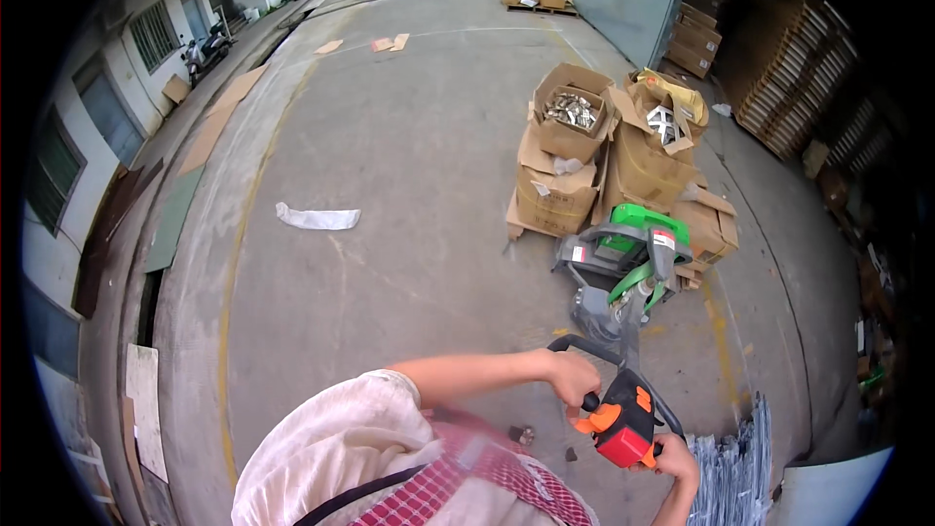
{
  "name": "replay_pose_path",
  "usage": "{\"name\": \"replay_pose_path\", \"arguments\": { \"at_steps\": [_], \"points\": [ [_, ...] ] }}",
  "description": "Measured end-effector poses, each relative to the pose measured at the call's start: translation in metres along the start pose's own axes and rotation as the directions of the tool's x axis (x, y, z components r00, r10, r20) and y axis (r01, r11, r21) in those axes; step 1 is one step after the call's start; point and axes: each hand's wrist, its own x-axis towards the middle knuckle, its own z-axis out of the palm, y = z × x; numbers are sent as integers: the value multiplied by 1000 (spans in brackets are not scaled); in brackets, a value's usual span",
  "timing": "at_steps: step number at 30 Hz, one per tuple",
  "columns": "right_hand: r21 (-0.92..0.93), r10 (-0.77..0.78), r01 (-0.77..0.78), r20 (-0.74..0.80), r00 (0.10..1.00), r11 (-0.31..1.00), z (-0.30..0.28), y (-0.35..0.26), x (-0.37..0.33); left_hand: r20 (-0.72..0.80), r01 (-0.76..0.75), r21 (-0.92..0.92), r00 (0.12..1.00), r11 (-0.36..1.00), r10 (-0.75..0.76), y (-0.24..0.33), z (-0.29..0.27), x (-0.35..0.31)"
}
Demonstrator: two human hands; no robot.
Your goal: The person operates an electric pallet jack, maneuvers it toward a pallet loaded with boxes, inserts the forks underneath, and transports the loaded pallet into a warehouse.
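Both mine are gripping: left hand (573,380) and right hand (674,458) on the handle (628,421). Boxes (557,197) already stacked on pallet (517,218), truck (638,278) at near edge; remainder unclear.

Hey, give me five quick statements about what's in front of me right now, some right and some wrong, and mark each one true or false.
1. The left hand and right hand both grip the control handle. True.
2. The bright cover on the pallet truck is blue. False: the cover on the pallet truck is green.
3. A white strip lies on the ground to the left of the stacked cardboard boxes. True.
4. The upper left box on the stack is empty. False: that box holds shiny pieces.
5. The nearest scooter is parked at the picture's right. False: the scooter stands at the left, by the white building.
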Motion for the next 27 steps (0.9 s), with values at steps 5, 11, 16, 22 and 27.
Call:
{"name": "replay_pose_path", "arguments": {
  "at_steps": [5, 11, 16, 22, 27],
  "points": [
    [93, 71, -75, 42, 997, 993, 47, -64, -30, -35, -130, 44, 991, 991, 132, 5, -19, -103],
    [241, 39, -67, 119, 992, 968, 113, -125, -88, -75, -362, 51, 928, 931, 365, -1, -21, -185],
    [344, 144, -213, 216, 966, 914, 151, -215, -101, -2, -396, 1, 918, 918, 396, -8, -57, -266],
    [412, 112, -223, 275, 955, 884, 154, -280, -94, 24, -367, 29, 930, 930, 366, -32, -83, -285],
    [486, 94, -299, 401, 911, 821, 154, -296, -87, -27, -423, 151, 902, 894, 431, -47, -94, -292]
  ]
}}
